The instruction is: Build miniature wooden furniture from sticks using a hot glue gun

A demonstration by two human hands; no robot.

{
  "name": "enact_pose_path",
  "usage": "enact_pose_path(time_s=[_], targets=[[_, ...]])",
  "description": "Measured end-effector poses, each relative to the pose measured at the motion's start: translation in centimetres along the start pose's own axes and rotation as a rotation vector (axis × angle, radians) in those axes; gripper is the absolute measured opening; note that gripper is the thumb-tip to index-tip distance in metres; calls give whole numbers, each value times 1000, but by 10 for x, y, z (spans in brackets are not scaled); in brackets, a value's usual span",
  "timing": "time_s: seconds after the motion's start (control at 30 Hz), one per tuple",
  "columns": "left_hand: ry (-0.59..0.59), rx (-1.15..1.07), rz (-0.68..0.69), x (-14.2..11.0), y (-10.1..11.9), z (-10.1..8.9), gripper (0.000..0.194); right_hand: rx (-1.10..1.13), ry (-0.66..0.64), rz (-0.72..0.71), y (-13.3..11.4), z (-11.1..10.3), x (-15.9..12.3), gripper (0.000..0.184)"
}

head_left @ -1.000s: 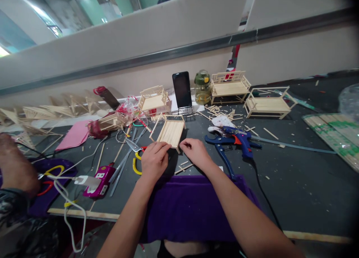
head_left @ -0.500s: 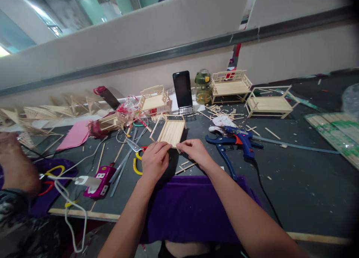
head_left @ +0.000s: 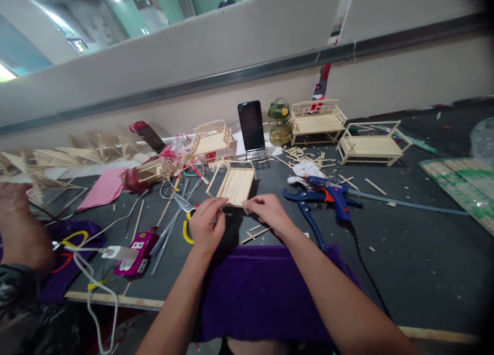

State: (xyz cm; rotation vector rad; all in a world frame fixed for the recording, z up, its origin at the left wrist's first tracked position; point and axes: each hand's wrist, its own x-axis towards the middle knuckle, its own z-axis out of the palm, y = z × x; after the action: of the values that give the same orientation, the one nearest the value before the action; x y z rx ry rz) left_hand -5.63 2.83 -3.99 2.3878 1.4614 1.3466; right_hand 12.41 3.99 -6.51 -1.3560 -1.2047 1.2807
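A small flat panel of wooden sticks [head_left: 235, 184] with a thin frame lies on the dark table [head_left: 417, 252] in front of me. My left hand [head_left: 205, 225] pinches its near left corner with thumb and fingers. My right hand [head_left: 267, 212] pinches the near right corner, fingers curled. Loose stick pieces [head_left: 254, 232] lie just below the panel, between my hands. A purple cloth [head_left: 262, 288] covers the table edge under my forearms.
A blue glue gun [head_left: 335, 193] and blue cutter [head_left: 304, 206] lie to the right. Scissors [head_left: 181, 203] and a pink device [head_left: 136, 247] lie left. Behind stand a phone [head_left: 251, 125], a jar [head_left: 279, 120] and finished stick benches [head_left: 368, 143]. Another person's limb [head_left: 17, 226] is at far left.
Both hands have shifted slightly toward the panel's near edge and now pinch its corners; the left hand has lifted a little. The view has shifted slightly.
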Motion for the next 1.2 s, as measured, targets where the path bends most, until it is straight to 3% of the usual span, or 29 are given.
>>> enact_pose_path(time_s=[0.07,0.13,0.2,0.27,0.4,0.6,0.87,1.2], targets=[[155,-96,-205,0,-6,-2,24,5,2,14,-1,0,-1,34],[239,-197,-429,1,-14,-3,21,12,-6,14,-2,0,-1,34],[177,-311,-596,2,-22,-2,24,16,-15,9,-2,0,-1,34],[58,-406,-673,3,-27,-1,30,26,-24,14,-2,0,0,34],[-55,-540,-746,4,-25,2,36,85,-44,64,-2,1,-1,36],[-51,-637,-788,6,-21,2,33,81,-49,67,-10,3,-3,37],[-57,-551,-687,6,-28,4,29,152,-82,115,-11,5,-1,34],[-43,-605,-752,6,-32,5,35,95,-99,83,-8,8,-5,35]])
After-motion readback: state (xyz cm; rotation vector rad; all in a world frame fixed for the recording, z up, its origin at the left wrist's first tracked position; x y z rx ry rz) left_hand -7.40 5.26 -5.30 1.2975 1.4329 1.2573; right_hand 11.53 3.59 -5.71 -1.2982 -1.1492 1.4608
